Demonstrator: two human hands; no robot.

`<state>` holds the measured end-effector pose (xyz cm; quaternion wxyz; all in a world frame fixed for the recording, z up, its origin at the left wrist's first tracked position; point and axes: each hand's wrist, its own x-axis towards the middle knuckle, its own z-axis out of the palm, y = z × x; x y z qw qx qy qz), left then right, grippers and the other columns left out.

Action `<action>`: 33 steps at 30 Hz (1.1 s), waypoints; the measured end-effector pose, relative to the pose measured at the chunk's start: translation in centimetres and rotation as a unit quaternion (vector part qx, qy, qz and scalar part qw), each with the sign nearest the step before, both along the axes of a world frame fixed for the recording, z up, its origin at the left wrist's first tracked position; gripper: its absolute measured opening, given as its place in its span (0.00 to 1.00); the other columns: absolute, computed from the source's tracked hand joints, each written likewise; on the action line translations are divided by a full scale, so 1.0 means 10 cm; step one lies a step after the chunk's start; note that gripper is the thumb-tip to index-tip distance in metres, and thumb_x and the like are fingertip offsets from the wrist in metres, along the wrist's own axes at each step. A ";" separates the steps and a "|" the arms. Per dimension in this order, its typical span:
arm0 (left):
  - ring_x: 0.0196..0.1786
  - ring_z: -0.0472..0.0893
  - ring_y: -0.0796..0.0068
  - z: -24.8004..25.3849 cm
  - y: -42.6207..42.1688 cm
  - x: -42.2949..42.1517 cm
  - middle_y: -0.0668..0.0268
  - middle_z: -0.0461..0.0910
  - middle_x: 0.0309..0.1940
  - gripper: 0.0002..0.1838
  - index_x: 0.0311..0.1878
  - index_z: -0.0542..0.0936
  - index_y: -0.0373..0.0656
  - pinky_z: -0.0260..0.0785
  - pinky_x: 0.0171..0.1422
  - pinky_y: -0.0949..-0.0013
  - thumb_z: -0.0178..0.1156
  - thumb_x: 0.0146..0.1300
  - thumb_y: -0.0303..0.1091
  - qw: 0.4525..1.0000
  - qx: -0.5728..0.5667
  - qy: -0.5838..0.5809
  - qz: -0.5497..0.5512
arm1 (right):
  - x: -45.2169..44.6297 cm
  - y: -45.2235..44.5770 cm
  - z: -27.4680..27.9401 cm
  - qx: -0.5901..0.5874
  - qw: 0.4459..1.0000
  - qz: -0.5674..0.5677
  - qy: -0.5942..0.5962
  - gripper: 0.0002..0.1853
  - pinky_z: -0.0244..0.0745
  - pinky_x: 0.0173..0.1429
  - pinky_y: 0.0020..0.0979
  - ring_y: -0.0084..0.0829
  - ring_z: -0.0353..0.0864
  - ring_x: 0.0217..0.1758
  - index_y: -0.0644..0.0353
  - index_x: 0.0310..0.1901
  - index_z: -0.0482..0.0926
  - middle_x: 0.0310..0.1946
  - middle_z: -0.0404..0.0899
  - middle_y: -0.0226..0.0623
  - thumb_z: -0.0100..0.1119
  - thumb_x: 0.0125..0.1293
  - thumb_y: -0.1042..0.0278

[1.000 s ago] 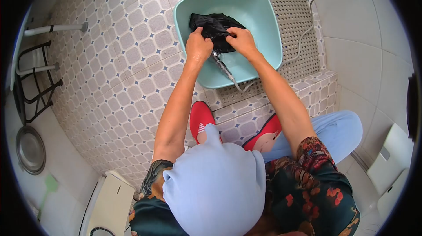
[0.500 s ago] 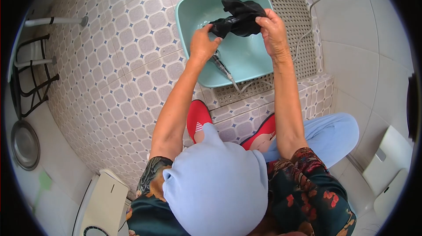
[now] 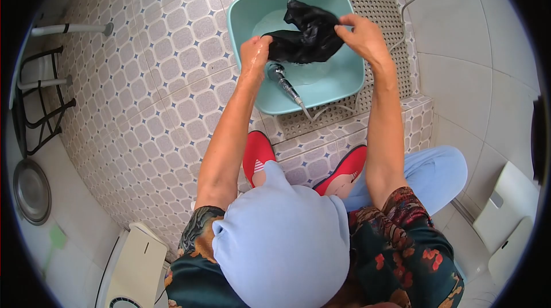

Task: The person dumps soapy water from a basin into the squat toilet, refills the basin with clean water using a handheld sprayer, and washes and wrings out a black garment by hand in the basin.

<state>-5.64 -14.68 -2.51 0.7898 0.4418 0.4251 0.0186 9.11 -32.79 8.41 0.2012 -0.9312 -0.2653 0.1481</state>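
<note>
A wet black cloth [image 3: 310, 35] is stretched between my hands over a light teal basin [image 3: 338, 93]. At its left end my left hand [image 3: 256, 54] is closed on the fabric, near the basin's left wall. My right hand [image 3: 364, 37] pinches the cloth's right end between thumb and fingers, by the right rim. Below the cloth a chrome shower head [image 3: 284, 85] lies in the basin, its hose running out over the near rim. A little water shows on the basin's bottom.
The basin stands on a perforated mat [image 3: 298, 127] beside a tiled step. A black metal rack [image 3: 46, 101] and a round metal lid [image 3: 33, 191] are at the left. White panels [image 3: 505, 207] are at the lower right.
The cloth was bunched low in the basin, then was lifted and spread. My right hand has moved right and up with one end; my left hand has shifted slightly left since half a second ago.
</note>
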 end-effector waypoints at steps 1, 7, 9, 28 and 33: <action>0.31 0.76 0.75 -0.05 0.00 -0.01 0.65 0.76 0.30 0.09 0.34 0.76 0.37 0.70 0.37 0.73 0.56 0.57 0.33 0.998 0.047 0.042 -0.021 | 0.00 -0.02 -0.10 -0.001 1.000 -0.001 0.001 0.18 0.73 0.50 0.34 0.43 0.81 0.43 0.62 0.43 0.80 0.40 0.82 0.46 0.58 0.56 0.57; 0.22 0.68 0.80 0.01 -0.13 0.03 0.74 0.70 0.21 0.08 0.34 0.76 0.40 0.62 0.28 0.74 0.60 0.57 0.34 0.995 0.071 0.017 0.066 | -0.15 0.11 -0.72 -0.039 0.995 0.032 0.081 0.19 0.72 0.55 0.38 0.46 0.79 0.47 0.60 0.47 0.80 0.41 0.82 0.46 0.62 0.54 0.62; 0.23 0.69 0.81 0.21 -0.14 0.02 0.73 0.71 0.22 0.08 0.35 0.76 0.40 0.63 0.29 0.75 0.61 0.57 0.34 0.996 0.080 -0.016 0.034 | -0.31 0.19 -0.90 -0.029 0.997 0.041 0.058 0.21 0.70 0.57 0.38 0.47 0.76 0.51 0.59 0.50 0.78 0.46 0.79 0.45 0.63 0.53 0.64; 0.31 0.75 0.71 2.02 -0.62 -0.06 0.63 0.77 0.29 0.10 0.37 0.77 0.35 0.67 0.36 0.72 0.64 0.54 0.28 0.794 0.137 -0.531 -0.263 | 0.05 0.03 -0.92 0.066 0.993 0.061 -0.071 0.26 0.66 0.60 0.43 0.47 0.69 0.59 0.47 0.57 0.73 0.56 0.72 0.42 0.62 0.55 0.55; 0.30 0.77 0.69 2.18 -0.51 -0.03 0.63 0.78 0.29 0.10 0.37 0.78 0.35 0.68 0.35 0.71 0.65 0.53 0.27 0.762 0.151 -0.576 -0.254 | 0.04 -0.04 -0.90 0.159 0.986 0.037 0.038 0.25 0.66 0.60 0.42 0.46 0.70 0.58 0.49 0.57 0.73 0.54 0.74 0.43 0.61 0.55 0.57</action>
